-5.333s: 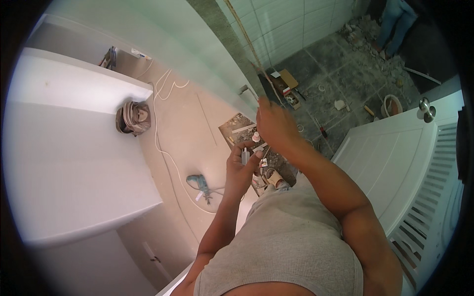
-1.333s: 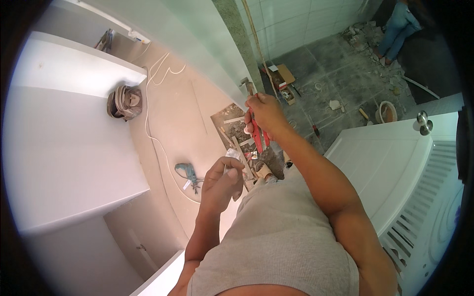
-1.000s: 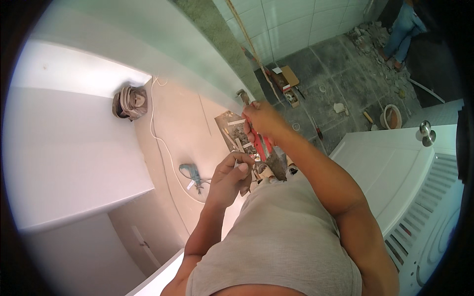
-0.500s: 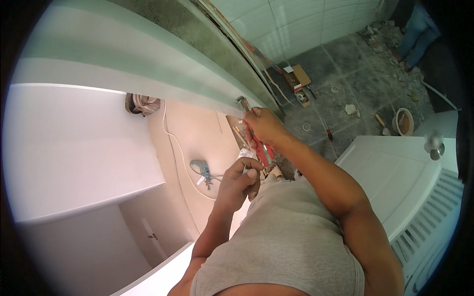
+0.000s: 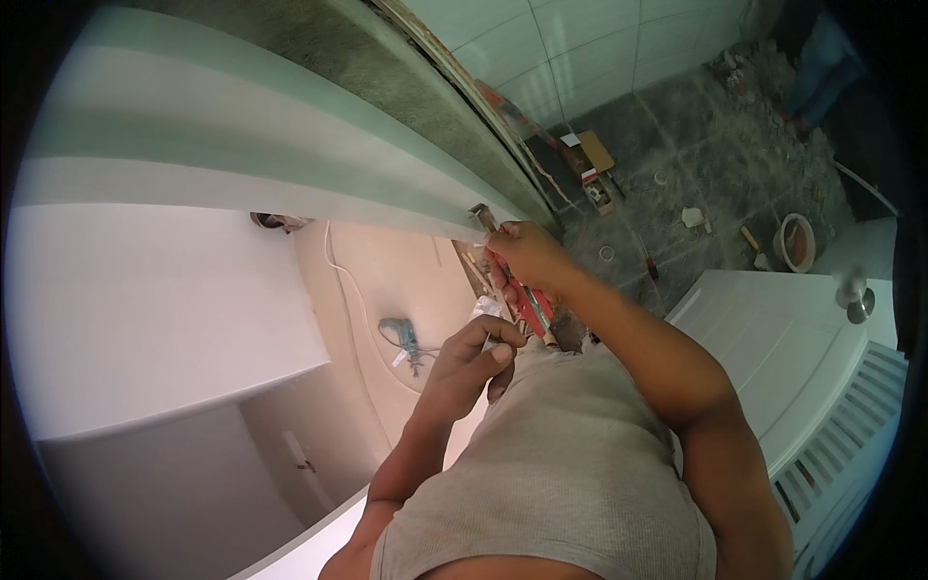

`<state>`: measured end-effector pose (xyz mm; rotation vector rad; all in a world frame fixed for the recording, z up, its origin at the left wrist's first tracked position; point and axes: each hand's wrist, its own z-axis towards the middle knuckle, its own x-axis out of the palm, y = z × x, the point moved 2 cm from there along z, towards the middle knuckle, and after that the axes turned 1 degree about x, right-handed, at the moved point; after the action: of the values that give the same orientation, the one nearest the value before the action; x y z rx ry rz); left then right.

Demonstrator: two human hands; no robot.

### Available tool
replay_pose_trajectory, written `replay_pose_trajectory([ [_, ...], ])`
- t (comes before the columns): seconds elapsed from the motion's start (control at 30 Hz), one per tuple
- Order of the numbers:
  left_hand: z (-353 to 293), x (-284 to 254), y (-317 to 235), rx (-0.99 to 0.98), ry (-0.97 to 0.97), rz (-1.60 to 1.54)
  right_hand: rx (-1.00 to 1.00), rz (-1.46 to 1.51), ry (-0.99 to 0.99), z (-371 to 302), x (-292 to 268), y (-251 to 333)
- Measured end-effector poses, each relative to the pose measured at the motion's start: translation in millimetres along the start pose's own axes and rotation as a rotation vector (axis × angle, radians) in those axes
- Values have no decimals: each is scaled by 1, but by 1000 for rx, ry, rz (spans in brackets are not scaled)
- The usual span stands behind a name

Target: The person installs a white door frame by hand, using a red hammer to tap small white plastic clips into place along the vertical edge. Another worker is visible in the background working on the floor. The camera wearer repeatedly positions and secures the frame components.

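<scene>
My right hand (image 5: 530, 253) is closed around a hammer (image 5: 480, 215), close below its metal head. The head is against or very near the edge of a long white and pale green door frame board (image 5: 319, 184); I cannot tell whether it touches. Below the hand a red thing with a metallic strip (image 5: 534, 311) shows, partly hidden by my fingers. Lower and to the left, my left hand (image 5: 476, 360) is closed in a pinch in front of my body. A thin pale bit shows between thumb and forefinger, too small to name.
A blue-green power drill (image 5: 398, 334) with its cord lies on the beige floor. At right stands a white door (image 5: 754, 348) with a round knob. Beyond are an open cardboard box (image 5: 590, 159), a screwdriver (image 5: 652, 269), a bucket (image 5: 795, 242), rubble (image 5: 744, 77) and a person's legs (image 5: 822, 72).
The view has shifted slightly, so the board and both hands sit a little lower in the picture. Both hands keep their grips, and the hammer head stays by the board's edge.
</scene>
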<state>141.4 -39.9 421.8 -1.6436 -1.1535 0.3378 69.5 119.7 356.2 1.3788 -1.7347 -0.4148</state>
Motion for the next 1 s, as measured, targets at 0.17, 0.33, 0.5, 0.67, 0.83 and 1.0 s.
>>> replay_pose_trajectory([
  [0.17, 13, 13, -9, 20, 197, -17, -108, 167, -32, 4, 17, -14],
  [0.33, 12, 28, -4, 9, 302, 108, -73, 214, 95, 14, 4, -23],
  [0.5, -3, 22, -1, 6, 266, 130, -449, -466, -304, 0, 3, -19],
  [0.67, -19, -3, 9, 14, 144, -14, -402, -965, -460, -13, 15, -13],
  [0.83, -30, -20, 19, 46, 66, -1, -342, -1135, -469, -10, 30, 3],
  [1.0, -34, -32, 21, 59, 122, -11, -347, -1210, -505, -16, 40, 4],
])
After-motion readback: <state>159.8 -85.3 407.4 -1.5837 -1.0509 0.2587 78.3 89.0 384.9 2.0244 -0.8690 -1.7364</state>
